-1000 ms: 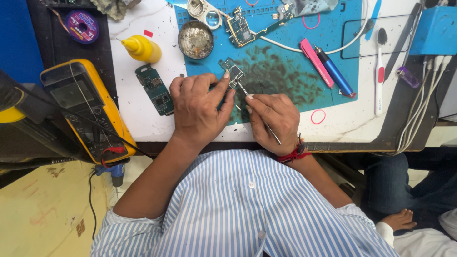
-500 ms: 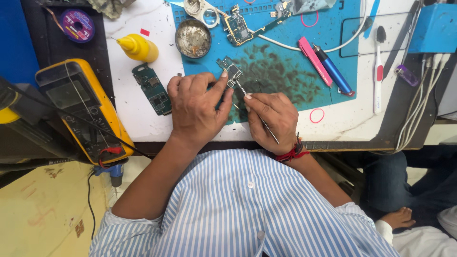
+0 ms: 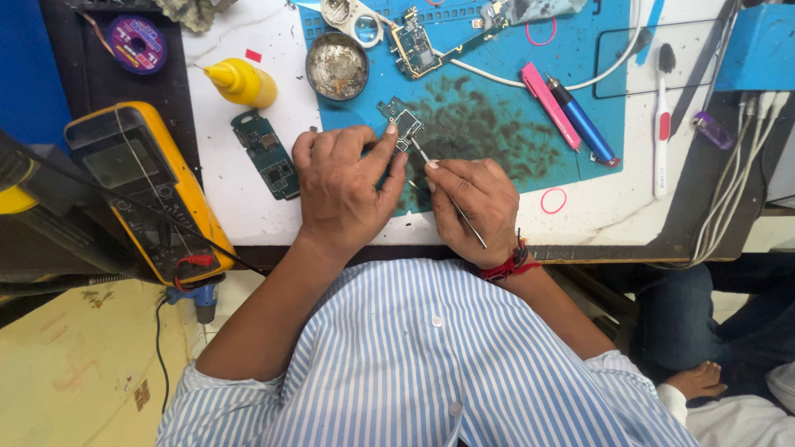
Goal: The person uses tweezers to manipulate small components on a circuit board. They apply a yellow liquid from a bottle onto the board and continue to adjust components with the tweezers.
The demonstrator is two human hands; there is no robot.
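On the blue mat (image 3: 497, 141), stained dark at centre, the left hand (image 3: 344, 186) pins a small circuit board (image 3: 401, 122) under thumb and forefinger. The right hand (image 3: 472, 203), at 3 o'clock of it, has its grip closed on a thin metal probe (image 3: 447, 194), tip at the board. Green board (image 3: 267, 154) and yellow multimeter (image 3: 141, 186) at 9 o'clock; yellow bottle (image 3: 240, 81) and round tin (image 3: 337, 64) at 11; pink (image 3: 550, 105) and blue pens (image 3: 581, 121) at 2.
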